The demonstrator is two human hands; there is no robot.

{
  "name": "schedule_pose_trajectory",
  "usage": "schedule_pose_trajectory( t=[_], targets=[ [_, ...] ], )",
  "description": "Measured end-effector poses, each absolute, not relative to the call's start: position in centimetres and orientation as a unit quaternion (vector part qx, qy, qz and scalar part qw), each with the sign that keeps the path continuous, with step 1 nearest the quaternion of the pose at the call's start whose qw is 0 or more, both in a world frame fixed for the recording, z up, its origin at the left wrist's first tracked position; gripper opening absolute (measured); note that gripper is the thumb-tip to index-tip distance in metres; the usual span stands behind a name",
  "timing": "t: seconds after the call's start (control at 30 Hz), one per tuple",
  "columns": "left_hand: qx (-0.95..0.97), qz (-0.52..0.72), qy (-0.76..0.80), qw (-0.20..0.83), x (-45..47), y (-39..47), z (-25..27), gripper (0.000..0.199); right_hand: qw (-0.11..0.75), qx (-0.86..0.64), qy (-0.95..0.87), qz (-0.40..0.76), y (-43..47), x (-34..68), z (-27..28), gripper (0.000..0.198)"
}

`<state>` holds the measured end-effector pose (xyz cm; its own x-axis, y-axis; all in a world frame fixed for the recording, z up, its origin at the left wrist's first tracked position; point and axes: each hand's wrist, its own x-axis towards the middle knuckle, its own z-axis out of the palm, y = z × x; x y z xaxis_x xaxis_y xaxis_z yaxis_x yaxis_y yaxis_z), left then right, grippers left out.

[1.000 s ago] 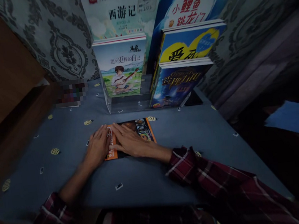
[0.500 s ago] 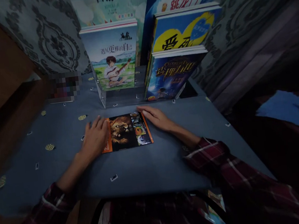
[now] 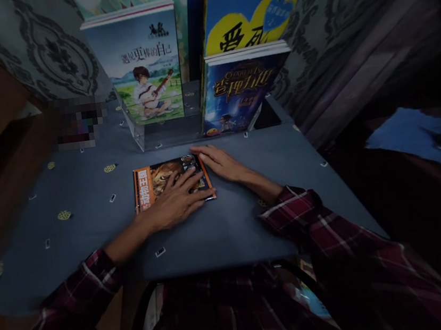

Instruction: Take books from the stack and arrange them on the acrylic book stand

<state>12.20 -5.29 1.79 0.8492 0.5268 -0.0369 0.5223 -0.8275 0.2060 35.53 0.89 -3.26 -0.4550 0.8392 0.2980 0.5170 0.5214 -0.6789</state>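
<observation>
A small book point(image 3: 143, 188) lies flat on the grey-blue tabletop, with an orange strip down its left side and a lion on its black cover. Across the lower right part of that cover rests my left hand point(image 3: 179, 194), its fingers spread and hiding some of the pictures. My right hand point(image 3: 220, 162) lies at the book's upper right corner, fingers stretched out and touching its right edge. Neither hand grips anything.
Behind the book, a clear stand point(image 3: 141, 140) holds a book with a guitar player point(image 3: 143, 62). Beside it stand a dark blue book point(image 3: 241, 93) and a yellow-and-blue book point(image 3: 250, 14). A blurred item point(image 3: 79, 123) lies at the back left. Blue cloth point(image 3: 413, 136) is at the right.
My left hand has moved right, from the book's left edge onto its cover, uncovering the orange strip. My right hand stays by the right edge. The view has tilted down slightly.
</observation>
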Motion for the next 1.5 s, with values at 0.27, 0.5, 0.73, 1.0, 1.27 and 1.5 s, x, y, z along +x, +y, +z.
schedule_pose_trajectory(
  t=[0.27,0.5,0.73,1.0,1.27,1.5],
  targets=[
    [0.954,0.023,0.281,0.106,9.7,-5.2,0.8,0.049,0.278,-0.419,-0.841,0.199,-0.1,35.1,-2.9,0.049],
    [0.883,0.058,0.453,0.107,3.5,-1.4,0.2,0.062,0.235,-0.425,-0.859,0.164,-1.0,34.6,-2.3,0.051],
    [0.855,0.062,0.509,0.081,2.5,-2.6,0.4,0.065,0.226,-0.426,-0.863,0.152,-1.1,34.6,-2.4,0.050],
    [0.912,0.038,0.400,0.084,1.4,-7.5,1.1,0.065,0.238,-0.417,-0.866,0.139,-1.0,34.4,-2.4,0.048],
    [0.894,0.048,0.444,0.040,-0.2,-5.1,2.1,0.040,0.234,-0.453,-0.856,0.087,-7.0,34.4,-1.0,0.036],
    [0.870,0.078,0.484,0.061,1.3,-1.4,2.4,0.043,0.246,-0.408,-0.865,0.158,-11.7,31.2,0.0,0.025]
  ],
)
